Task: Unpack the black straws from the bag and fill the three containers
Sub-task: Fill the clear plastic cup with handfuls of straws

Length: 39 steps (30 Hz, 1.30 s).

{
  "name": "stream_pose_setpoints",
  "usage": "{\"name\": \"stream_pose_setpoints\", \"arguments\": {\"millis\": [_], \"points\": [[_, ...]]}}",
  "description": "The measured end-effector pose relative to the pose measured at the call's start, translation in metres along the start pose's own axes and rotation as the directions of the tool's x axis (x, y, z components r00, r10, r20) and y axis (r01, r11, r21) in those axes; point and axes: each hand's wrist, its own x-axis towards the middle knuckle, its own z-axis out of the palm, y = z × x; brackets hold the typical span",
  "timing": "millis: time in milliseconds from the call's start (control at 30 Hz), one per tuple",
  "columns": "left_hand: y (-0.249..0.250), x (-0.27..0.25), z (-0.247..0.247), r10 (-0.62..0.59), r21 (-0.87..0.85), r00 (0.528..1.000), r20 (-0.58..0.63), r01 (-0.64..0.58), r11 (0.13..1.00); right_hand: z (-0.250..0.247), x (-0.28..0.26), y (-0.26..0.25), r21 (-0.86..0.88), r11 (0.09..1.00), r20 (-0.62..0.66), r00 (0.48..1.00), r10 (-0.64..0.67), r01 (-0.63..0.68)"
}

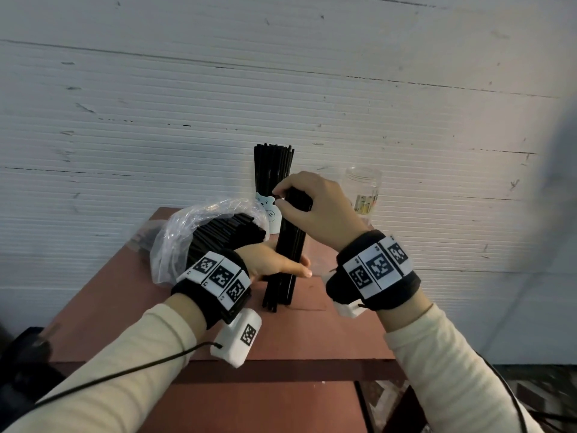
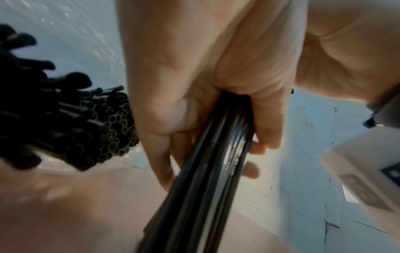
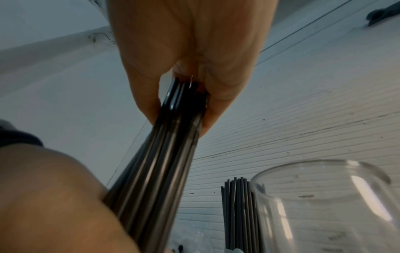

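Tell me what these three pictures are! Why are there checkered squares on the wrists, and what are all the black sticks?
No robot here: a person works with bare hands. The squares sit on bands that carry little cameras. The big picture comes from a camera on the head; the other two look along each hand.

The black sticks are drinking straws. The left hand and the right hand both hold one bundle of straws standing on the red table.

A plastic bag with more straws lies beside it. Behind stand a bear cup, already full of straws, and a clear glass jar with no straws in it yet.
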Motion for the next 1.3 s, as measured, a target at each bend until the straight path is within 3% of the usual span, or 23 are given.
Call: {"name": "stream_pose_setpoints", "arguments": {"millis": [167,300,400,500,567,633,733,800,867,933,1000,1100,1200,1300], "points": [[0.010,-0.003,-0.001,-0.002,0.048,1.000,-0.005,0.002,0.999,-0.014,-0.006,-0.002,0.048,0.999,-0.064,0.998,0.014,-0.011],[0.035,-0.016,-0.006,0.128,0.016,0.992,0.013,-0.128,0.992,-0.032,-0.013,0.002,0.173,0.976,-0.131,0.979,0.154,-0.130],[0.052,-0.026,-0.004,0.197,0.097,0.968,0.155,-0.213,0.972,-0.037,-0.017,0.009,0.208,0.962,0.068,0.984,0.165,-0.176],[0.056,-0.028,0.003,0.189,0.085,0.936,0.296,-0.223,0.971,-0.034,-0.020,0.012,0.350,0.909,0.352,0.931,0.097,-0.227],[0.052,-0.022,0.006,0.198,0.057,0.930,0.309,-0.226,0.972,-0.031,-0.019,0.011,0.335,0.919,0.378,0.923,0.071,-0.207],[0.050,-0.015,0.008,0.227,0.012,0.942,0.248,-0.238,0.971,-0.034,-0.014,0.009,0.356,0.918,0.319,0.946,0.058,-0.176],[0.051,0.000,0.006,0.300,0.054,0.953,-0.038,-0.298,0.953,-0.052,0.002,0.011,0.416,0.903,0.102,0.992,0.074,-0.111],[0.052,0.011,0.006,0.376,0.104,0.887,-0.268,-0.361,0.927,-0.068,0.014,0.013,0.457,0.887,-0.107,0.987,0.123,-0.061],[0.050,0.023,0.006,0.417,0.120,0.805,-0.421,-0.406,0.906,-0.081,0.026,0.017,0.454,0.889,-0.277,0.939,0.204,-0.059],[0.047,0.036,0.005,0.379,0.111,0.812,-0.443,-0.370,0.922,-0.086,0.036,0.024,0.415,0.904,-0.367,0.890,0.271,-0.104],[0.045,0.046,0.006,0.293,0.068,0.881,-0.371,-0.289,0.955,-0.083,0.042,0.035,0.366,0.916,-0.378,0.872,0.310,-0.167],[0.043,0.057,0.007,0.231,0.079,0.922,-0.311,-0.217,0.973,-0.068,0.047,0.055,0.293,0.907,-0.295,0.874,0.386,-0.301],[0.039,0.062,0.005,0.233,0.140,0.924,-0.302,-0.199,0.970,-0.049,0.047,0.075,0.131,0.862,-0.012,0.869,0.495,-0.489],[0.035,0.064,0.003,0.234,0.084,0.922,-0.308,-0.218,0.972,-0.037,0.048,0.086,0.011,0.850,0.262,0.822,0.506,-0.527]]}}
